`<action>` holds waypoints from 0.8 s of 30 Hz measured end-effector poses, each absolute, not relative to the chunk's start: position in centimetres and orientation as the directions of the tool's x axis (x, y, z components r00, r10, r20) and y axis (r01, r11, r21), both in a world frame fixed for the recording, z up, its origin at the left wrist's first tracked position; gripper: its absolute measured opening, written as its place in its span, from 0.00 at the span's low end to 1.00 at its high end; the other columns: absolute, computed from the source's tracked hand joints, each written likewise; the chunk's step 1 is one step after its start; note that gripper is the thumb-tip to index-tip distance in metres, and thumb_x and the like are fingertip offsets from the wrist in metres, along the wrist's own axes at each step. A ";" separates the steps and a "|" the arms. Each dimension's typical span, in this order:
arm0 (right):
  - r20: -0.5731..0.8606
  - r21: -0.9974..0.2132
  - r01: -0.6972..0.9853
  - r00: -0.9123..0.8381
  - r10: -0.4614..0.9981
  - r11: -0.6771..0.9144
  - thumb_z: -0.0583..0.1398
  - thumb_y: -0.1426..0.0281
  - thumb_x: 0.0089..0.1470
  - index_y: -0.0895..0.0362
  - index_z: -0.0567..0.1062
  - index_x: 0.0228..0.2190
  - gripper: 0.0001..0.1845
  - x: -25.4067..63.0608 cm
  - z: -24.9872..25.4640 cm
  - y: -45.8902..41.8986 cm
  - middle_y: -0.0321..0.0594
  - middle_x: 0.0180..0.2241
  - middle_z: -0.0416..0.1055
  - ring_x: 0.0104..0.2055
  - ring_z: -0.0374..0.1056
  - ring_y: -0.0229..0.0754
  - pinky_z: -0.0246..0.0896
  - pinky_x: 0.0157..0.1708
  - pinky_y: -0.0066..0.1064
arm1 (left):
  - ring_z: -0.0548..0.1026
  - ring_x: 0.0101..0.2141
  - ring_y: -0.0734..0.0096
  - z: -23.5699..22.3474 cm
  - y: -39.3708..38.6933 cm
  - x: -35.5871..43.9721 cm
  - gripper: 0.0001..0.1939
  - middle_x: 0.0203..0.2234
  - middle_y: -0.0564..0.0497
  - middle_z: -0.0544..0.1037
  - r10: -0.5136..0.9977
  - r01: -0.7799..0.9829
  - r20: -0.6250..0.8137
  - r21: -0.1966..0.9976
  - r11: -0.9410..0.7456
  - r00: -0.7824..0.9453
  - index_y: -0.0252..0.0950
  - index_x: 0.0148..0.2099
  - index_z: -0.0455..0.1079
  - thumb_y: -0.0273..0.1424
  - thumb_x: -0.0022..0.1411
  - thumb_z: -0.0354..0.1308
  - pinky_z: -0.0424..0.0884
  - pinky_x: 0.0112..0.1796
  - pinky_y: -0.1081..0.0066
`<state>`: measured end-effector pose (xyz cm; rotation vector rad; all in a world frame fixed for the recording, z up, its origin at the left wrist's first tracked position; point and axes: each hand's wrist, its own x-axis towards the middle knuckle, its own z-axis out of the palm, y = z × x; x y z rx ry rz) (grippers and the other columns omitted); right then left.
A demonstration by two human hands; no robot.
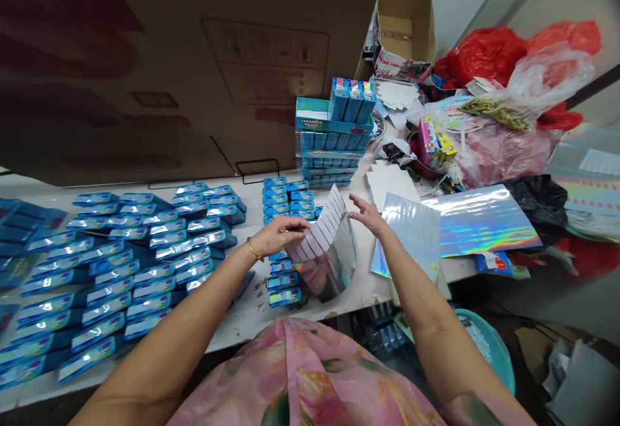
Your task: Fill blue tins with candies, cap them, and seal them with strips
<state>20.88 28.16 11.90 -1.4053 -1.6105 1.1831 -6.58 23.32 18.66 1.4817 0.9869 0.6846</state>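
Note:
A sheet of white strip labels [322,224] with a shiny silver backing curls up above the table. My left hand [282,233] pinches it at its left edge, thumb and fingers closed. Just past the sheet's right side, my right hand [367,214] hangs with its fingers apart and nothing in them. Small blue boxes [284,297] stand in short columns under and beside my left hand. Part of these columns is hidden by the sheet and my hand.
Many more blue boxes [116,261] fill the table's left side. Blue display trays [334,142] are stacked at the back, before a large brown carton [194,77]. Shiny holographic sheets [484,223] and plastic bags [489,58] lie right; a turquoise basin [506,355] sits below.

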 end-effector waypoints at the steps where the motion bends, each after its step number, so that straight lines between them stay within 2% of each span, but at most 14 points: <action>1: -0.097 -0.959 0.281 -0.221 0.970 -0.032 0.62 0.60 0.38 0.58 0.65 0.47 0.33 20.4 12.1 28.0 0.47 0.47 0.65 0.49 0.61 0.43 0.58 0.44 0.35 | 0.72 0.31 0.67 19.4 23.2 -6.9 0.10 0.27 0.50 0.76 0.864 0.203 -0.118 0.979 0.018 0.490 0.36 0.32 0.74 0.31 0.43 0.59 0.67 0.35 0.69; 4: -0.175 -0.982 0.111 -0.250 0.952 -0.151 0.63 0.60 0.36 0.61 0.72 0.37 0.24 19.3 13.1 27.6 0.42 0.32 0.72 0.34 0.67 0.39 0.62 0.35 0.31 | 0.71 0.32 0.67 21.0 23.0 -8.1 0.10 0.27 0.50 0.76 0.886 0.236 -0.113 0.972 0.003 0.449 0.36 0.30 0.73 0.33 0.42 0.60 0.66 0.37 0.68; 5: -0.182 -0.983 0.065 -0.200 0.963 -0.172 0.63 0.61 0.35 0.60 0.72 0.33 0.21 19.0 13.5 27.5 0.39 0.28 0.72 0.30 0.67 0.38 0.62 0.32 0.30 | 0.71 0.33 0.67 21.2 22.9 -8.6 0.11 0.28 0.50 0.76 0.924 0.243 -0.093 0.970 0.001 0.370 0.36 0.31 0.73 0.33 0.42 0.60 0.65 0.39 0.68; 7: -0.163 -0.985 -0.055 -0.043 0.986 -0.166 0.64 0.63 0.32 0.59 0.72 0.27 0.17 18.6 14.2 27.0 0.34 0.23 0.71 0.26 0.66 0.35 0.61 0.30 0.28 | 0.70 0.36 0.68 20.8 22.6 -9.5 0.15 0.32 0.50 0.75 0.993 0.210 -0.059 0.977 0.036 0.105 0.37 0.36 0.71 0.35 0.43 0.60 0.64 0.41 0.68; 8: -0.152 -0.981 -0.128 0.030 0.988 -0.147 0.64 0.64 0.32 0.58 0.71 0.26 0.15 18.5 14.5 26.7 0.32 0.23 0.71 0.25 0.65 0.34 0.61 0.30 0.27 | 0.70 0.36 0.69 20.3 22.4 -9.8 0.18 0.33 0.50 0.74 0.996 0.156 -0.089 0.983 0.093 -0.032 0.37 0.39 0.69 0.37 0.44 0.60 0.65 0.40 0.68; 10: -0.161 -0.957 -0.261 0.104 0.981 -0.129 0.65 0.66 0.30 0.57 0.70 0.24 0.14 18.4 14.9 26.0 0.31 0.22 0.71 0.25 0.65 0.32 0.61 0.30 0.25 | 0.70 0.33 0.71 18.7 21.6 -10.0 0.21 0.35 0.50 0.73 0.944 -0.038 -0.286 0.958 0.283 -0.165 0.39 0.44 0.66 0.41 0.46 0.58 0.67 0.35 0.68; 12: -0.193 -0.928 -0.346 0.120 0.974 -0.141 0.65 0.67 0.29 0.57 0.70 0.24 0.14 18.3 15.0 25.4 0.30 0.22 0.71 0.24 0.65 0.32 0.61 0.30 0.25 | 0.70 0.28 0.74 16.9 20.5 -9.4 0.22 0.32 0.49 0.73 0.862 -0.222 -0.506 0.844 0.489 -0.025 0.38 0.43 0.65 0.44 0.48 0.56 0.68 0.30 0.70; 13: -0.207 -0.917 -0.371 0.131 0.970 -0.146 0.66 0.68 0.29 0.57 0.70 0.24 0.15 18.3 15.0 25.1 0.31 0.22 0.71 0.24 0.65 0.32 0.61 0.30 0.25 | 0.70 0.26 0.75 16.2 20.0 -8.9 0.22 0.31 0.49 0.73 0.845 -0.282 -0.533 0.805 0.522 0.043 0.37 0.43 0.64 0.43 0.47 0.58 0.67 0.28 0.71; 15: -0.221 -0.910 -0.392 0.182 0.958 -0.135 0.65 0.68 0.29 0.57 0.71 0.28 0.18 18.4 14.8 24.6 0.31 0.23 0.71 0.25 0.65 0.32 0.61 0.30 0.25 | 0.70 0.26 0.76 15.0 19.2 -7.9 0.27 0.29 0.51 0.72 0.854 -0.354 -0.515 0.788 0.504 0.068 0.37 0.46 0.62 0.37 0.42 0.63 0.67 0.28 0.73; 19: -0.167 -0.957 -0.278 0.284 0.944 -0.086 0.64 0.69 0.33 0.56 0.65 0.45 0.33 18.7 14.4 23.5 0.27 0.21 0.68 0.23 0.64 0.31 0.61 0.28 0.25 | 0.69 0.23 0.77 14.0 18.8 -7.2 0.43 0.22 0.58 0.70 0.919 -0.297 -0.381 0.893 0.337 -0.105 0.39 0.57 0.51 0.27 0.38 0.64 0.67 0.28 0.74; 22: -0.069 -0.989 -0.144 0.202 0.977 -0.040 0.63 0.71 0.35 0.53 0.57 0.53 0.41 18.9 14.7 22.2 0.28 0.24 0.68 0.26 0.64 0.31 0.61 0.29 0.23 | 0.71 0.28 0.76 14.1 18.9 -7.8 0.42 0.23 0.57 0.71 0.964 -0.240 -0.198 0.959 0.153 -0.176 0.38 0.58 0.51 0.27 0.40 0.62 0.67 0.34 0.74; 24: -0.033 -0.995 -0.097 0.138 0.990 -0.020 0.64 0.71 0.35 0.52 0.60 0.52 0.39 19.0 15.1 21.4 0.32 0.30 0.69 0.31 0.64 0.33 0.61 0.31 0.24 | 0.71 0.34 0.74 14.6 18.9 -8.3 0.37 0.28 0.53 0.73 0.973 -0.219 -0.130 0.972 0.087 -0.189 0.37 0.56 0.56 0.29 0.42 0.61 0.66 0.38 0.73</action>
